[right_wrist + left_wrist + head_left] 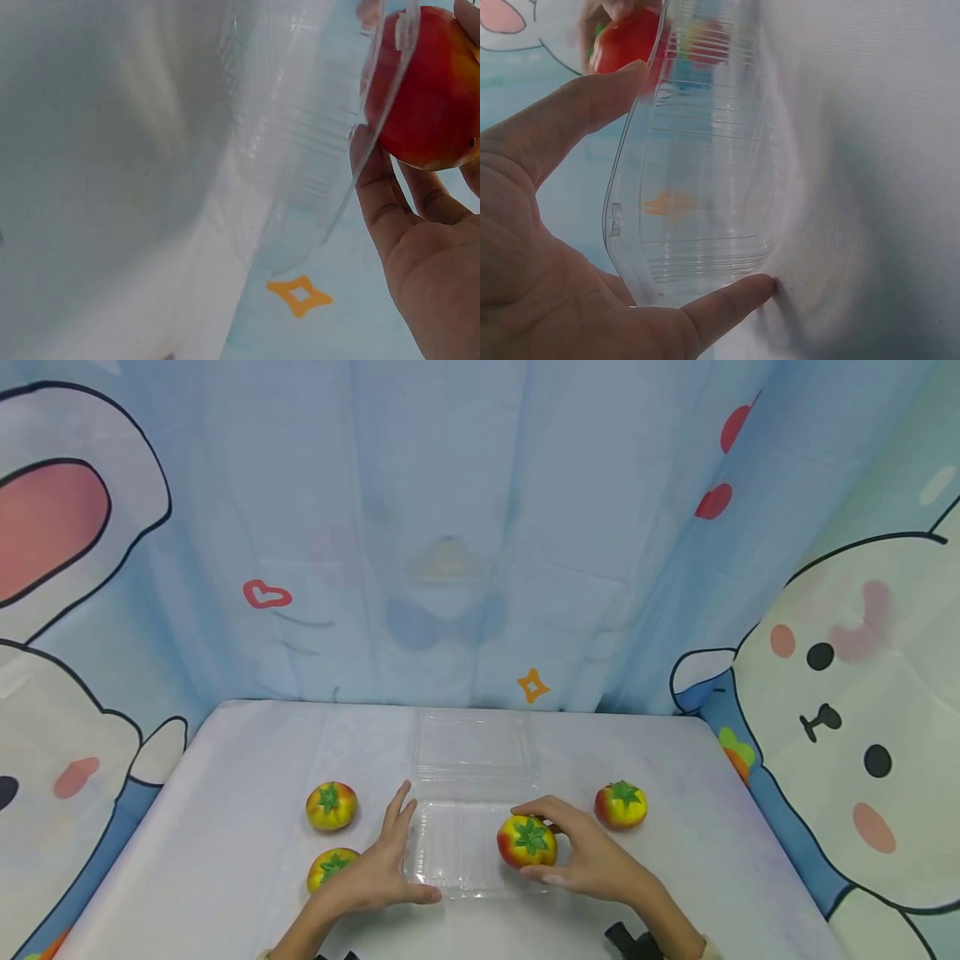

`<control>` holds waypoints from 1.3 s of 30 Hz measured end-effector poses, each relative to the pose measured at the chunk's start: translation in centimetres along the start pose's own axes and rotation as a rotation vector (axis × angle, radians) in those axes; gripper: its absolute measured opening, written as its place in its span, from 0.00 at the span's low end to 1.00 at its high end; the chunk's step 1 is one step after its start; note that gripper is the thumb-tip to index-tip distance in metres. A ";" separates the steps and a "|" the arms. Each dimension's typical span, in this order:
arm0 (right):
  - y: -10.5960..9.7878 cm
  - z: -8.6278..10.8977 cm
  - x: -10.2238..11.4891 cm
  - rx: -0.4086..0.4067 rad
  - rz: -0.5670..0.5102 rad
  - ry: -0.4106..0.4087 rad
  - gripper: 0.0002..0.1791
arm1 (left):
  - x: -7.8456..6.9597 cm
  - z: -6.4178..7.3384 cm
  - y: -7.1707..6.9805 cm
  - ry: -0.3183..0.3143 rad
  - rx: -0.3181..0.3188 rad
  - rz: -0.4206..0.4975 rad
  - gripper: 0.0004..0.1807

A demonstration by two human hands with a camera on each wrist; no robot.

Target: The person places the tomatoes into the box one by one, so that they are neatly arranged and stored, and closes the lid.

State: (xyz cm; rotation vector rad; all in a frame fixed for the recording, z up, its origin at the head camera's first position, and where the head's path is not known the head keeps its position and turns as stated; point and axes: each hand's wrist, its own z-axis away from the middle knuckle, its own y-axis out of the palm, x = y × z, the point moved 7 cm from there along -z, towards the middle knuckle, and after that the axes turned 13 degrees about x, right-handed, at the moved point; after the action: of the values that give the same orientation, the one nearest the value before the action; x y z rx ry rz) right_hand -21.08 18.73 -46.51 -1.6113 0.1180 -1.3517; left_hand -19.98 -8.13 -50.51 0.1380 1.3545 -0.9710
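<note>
My right hand [588, 858] grips a red-and-yellow tomato [527, 842] with a green leafy top, fingers behind it and thumb in front. That tomato [435, 90] is over the right side of a clear plastic clamshell box [461, 847], whose rim overlaps it in the right wrist view. Along the box's left side, my left hand [378, 868] is spread with straight fingers. In the left wrist view, the thumb and a finger of the left hand [570, 247] bracket the box's end, a fingertip at its rim. The hinged lid [474, 745] lies folded back, away from me.
Two more tomatoes sit left of the box: one farther back [331, 806], another [330, 865] partly hidden by my left hand. A further tomato [621, 804] stands behind my right hand. The white-covered table [247, 793] meets a blue cartoon curtain [450, 527] at the back.
</note>
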 end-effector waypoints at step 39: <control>2.6 -3.1 0.2 0.276 0.176 0.090 0.38 | 0.4 -0.2 -0.1 -0.028 0.009 -0.006 0.74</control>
State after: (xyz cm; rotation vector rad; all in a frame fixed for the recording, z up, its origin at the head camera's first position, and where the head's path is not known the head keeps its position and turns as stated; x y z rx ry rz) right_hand -22.19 15.43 -48.53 -1.2807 0.1185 -1.2452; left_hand -20.25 -8.24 -50.82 0.1267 1.3260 -0.9806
